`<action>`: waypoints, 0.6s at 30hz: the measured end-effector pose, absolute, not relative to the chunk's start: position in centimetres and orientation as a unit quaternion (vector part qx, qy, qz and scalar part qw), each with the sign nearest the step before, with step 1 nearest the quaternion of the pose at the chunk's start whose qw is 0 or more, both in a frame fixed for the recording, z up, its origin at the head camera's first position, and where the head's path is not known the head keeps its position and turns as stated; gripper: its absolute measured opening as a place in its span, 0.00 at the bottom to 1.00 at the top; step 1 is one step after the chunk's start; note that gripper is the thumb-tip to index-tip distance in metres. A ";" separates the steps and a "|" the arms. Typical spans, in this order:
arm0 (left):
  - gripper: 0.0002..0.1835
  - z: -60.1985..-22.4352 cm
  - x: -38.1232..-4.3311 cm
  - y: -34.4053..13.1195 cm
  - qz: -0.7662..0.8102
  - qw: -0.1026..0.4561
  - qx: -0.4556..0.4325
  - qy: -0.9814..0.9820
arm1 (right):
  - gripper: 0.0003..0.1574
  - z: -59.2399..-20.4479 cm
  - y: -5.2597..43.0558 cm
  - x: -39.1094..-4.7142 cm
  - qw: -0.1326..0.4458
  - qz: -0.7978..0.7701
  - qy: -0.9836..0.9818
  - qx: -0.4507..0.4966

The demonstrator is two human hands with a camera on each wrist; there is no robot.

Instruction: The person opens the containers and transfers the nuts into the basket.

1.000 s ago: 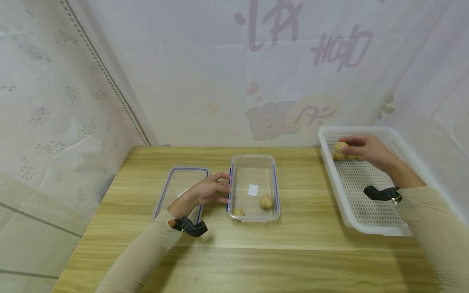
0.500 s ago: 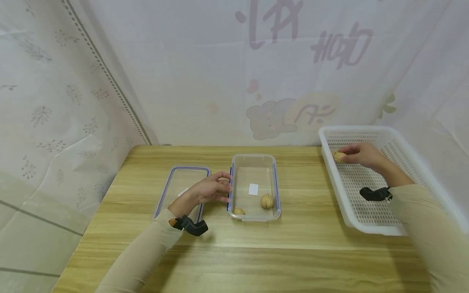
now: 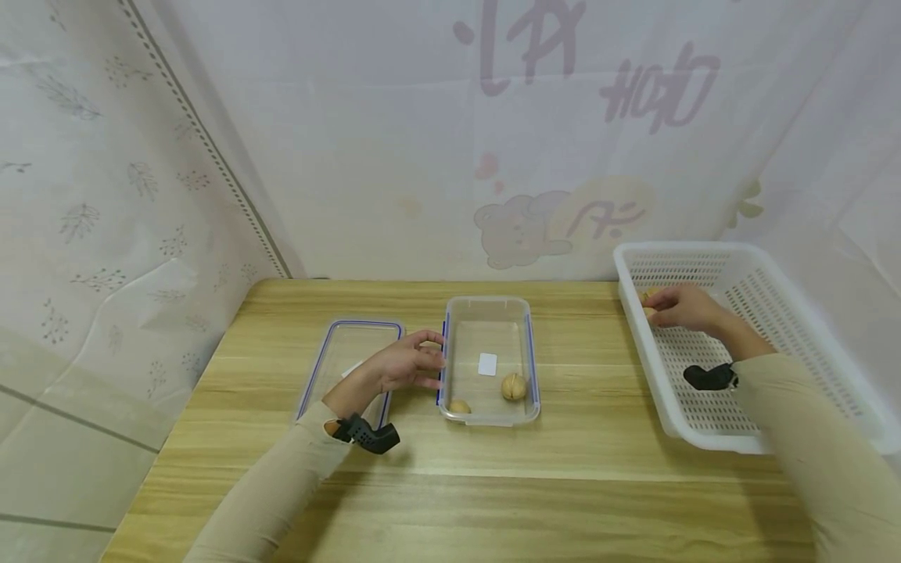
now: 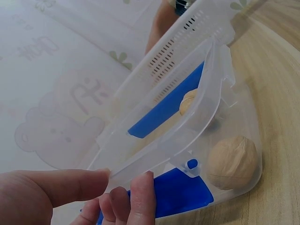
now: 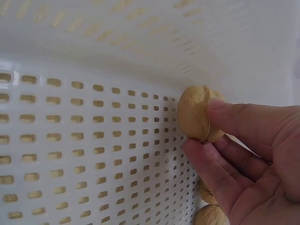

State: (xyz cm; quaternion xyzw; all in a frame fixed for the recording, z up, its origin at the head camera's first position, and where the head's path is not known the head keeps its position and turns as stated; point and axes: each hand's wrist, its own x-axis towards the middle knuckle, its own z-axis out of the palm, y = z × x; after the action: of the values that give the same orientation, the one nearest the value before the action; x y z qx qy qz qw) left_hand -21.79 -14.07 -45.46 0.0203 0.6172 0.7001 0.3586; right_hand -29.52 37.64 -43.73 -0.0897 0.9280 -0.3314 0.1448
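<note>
In the head view my left hand (image 3: 408, 364) is beside the clear plastic box (image 3: 489, 420), loosely bent fingers along its left side. The left wrist view has the thumb at the rim and the fingertips by a blue latch (image 4: 176, 192). A walnut (image 3: 514, 386) sits at the box's near right and another walnut (image 3: 460, 407) at its near left. My right hand (image 3: 686, 309) reaches into the white perforated basket (image 3: 665, 403). Between thumb and fingers it pinches a walnut (image 5: 193, 112), close to the basket's wall. More walnuts (image 5: 211, 215) lie below that hand, partly hidden.
A clear lid (image 3: 359, 332) with a blue seal lies left of the box, partly under the left forearm. Wooden tabletop (image 3: 493, 500) stretches across the front and between box and basket. A printed white curtain (image 3: 394, 156) hangs behind the table.
My right hand has lowered a walnut deeper into the basket and moved slightly left and toward me along the basket's left wall. The left hand and the box have stayed put.
</note>
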 end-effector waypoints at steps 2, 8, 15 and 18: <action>0.25 -45.5 -21.8 -14.1 0.700 0.358 0.020 0.617 | 0.25 -43.9 37.5 -29.5 0.146 -0.332 0.927 -0.092; 0.26 -45.4 -21.8 -14.0 0.699 0.359 0.020 0.618 | 0.26 -44.1 37.1 -29.5 0.138 -0.327 0.929 -0.109; 0.26 -45.4 -21.8 -14.0 0.699 0.360 0.021 0.617 | 0.26 -44.4 36.8 -29.6 0.116 -0.310 0.936 -0.119; 0.26 -45.4 -21.7 -14.0 0.698 0.360 0.021 0.618 | 0.25 -44.6 36.8 -29.5 0.121 -0.319 0.932 -0.120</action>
State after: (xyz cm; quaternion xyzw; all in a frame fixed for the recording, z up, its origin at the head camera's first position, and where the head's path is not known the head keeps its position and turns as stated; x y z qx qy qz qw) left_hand -21.74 -14.05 -45.39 0.0209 0.6183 0.6984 0.3599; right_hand -29.47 36.83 -44.56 -0.1201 0.9322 -0.3194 0.1205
